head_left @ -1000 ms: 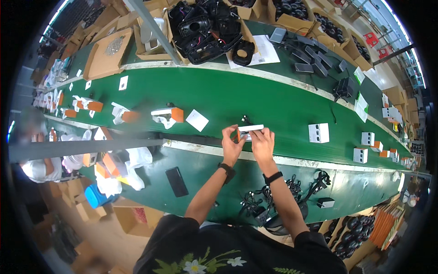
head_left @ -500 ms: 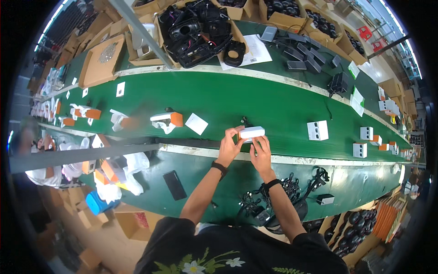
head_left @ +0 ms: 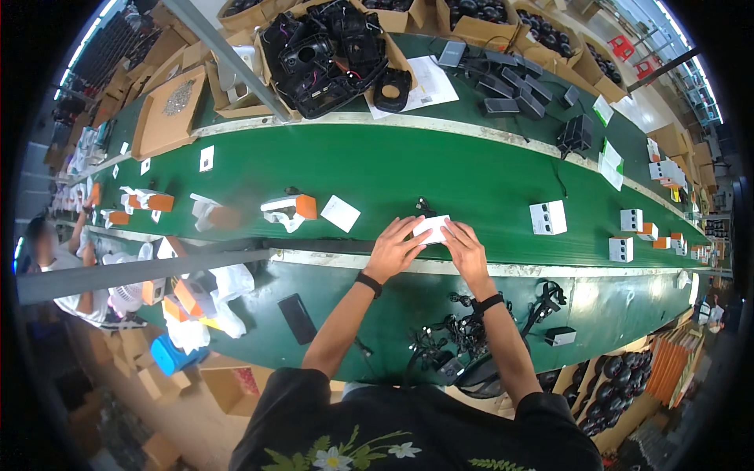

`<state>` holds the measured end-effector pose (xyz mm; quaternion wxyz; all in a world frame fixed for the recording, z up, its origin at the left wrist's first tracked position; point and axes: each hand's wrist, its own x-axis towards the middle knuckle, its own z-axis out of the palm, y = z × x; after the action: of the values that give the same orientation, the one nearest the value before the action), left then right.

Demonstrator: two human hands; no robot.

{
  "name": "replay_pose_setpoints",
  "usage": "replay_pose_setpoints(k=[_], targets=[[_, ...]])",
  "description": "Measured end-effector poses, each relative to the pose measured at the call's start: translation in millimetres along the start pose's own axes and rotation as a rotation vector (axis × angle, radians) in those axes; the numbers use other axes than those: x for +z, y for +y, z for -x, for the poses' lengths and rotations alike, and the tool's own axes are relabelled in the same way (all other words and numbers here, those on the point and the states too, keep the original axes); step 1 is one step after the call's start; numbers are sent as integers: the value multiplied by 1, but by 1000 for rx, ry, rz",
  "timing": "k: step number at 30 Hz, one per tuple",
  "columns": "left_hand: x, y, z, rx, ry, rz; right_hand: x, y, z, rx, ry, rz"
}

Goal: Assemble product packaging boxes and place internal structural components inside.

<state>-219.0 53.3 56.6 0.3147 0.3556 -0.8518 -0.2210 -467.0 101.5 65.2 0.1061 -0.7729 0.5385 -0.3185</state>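
Note:
A small white box [head_left: 433, 228] is held between my two hands over the near edge of the green conveyor belt [head_left: 377, 177]. My left hand [head_left: 394, 250] is closed on its left side, and my right hand [head_left: 466, 253] grips the right side with fingertips on the top. Just beyond the box lies a small black cable [head_left: 425, 207] on the belt. To the left are a flat white card [head_left: 340, 213] and an orange-and-white box in white wrapping [head_left: 288, 210].
On the near table lie a black phone-like slab [head_left: 296, 319], a tangle of black cables [head_left: 448, 341] and a small grey-black box [head_left: 560, 337]. White boxes [head_left: 547, 218] stand on the belt at right. A grey metal bar [head_left: 149, 275] crosses at left. Another person [head_left: 71, 271] works there.
The white box has turned so its broad white face shows, and the orange part is out of sight. My right hand has shifted slightly right, its fingers now on the top.

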Motion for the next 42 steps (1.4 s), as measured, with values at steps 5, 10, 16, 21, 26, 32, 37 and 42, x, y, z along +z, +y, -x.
replay_pose_setpoints(k=[5, 10, 16, 21, 26, 32, 37, 42], targets=[[2, 0, 1, 58, -26, -99, -12, 4, -2, 6, -110, 9], [12, -3, -5, 57, -25, -77, -7, 14, -3, -85, -95, 88], [17, 6, -5, 83, -93, -166, -6, 21, 23, -20, -133, 169], [27, 12, 1, 98, -103, -238, -13, 20, 33, -64, -140, 214], [43, 4, 7, 203, 27, -290, -1, 26, 32, -98, -132, 296], [46, -2, -4, 225, 33, -203, 10, 36, 42, -104, -119, 381], [39, 1, -7, 254, -14, -169, 7, 36, 50, -81, -156, 423], [37, 11, -17, 202, -83, -186, 3, 32, 51, -14, -112, 352]])
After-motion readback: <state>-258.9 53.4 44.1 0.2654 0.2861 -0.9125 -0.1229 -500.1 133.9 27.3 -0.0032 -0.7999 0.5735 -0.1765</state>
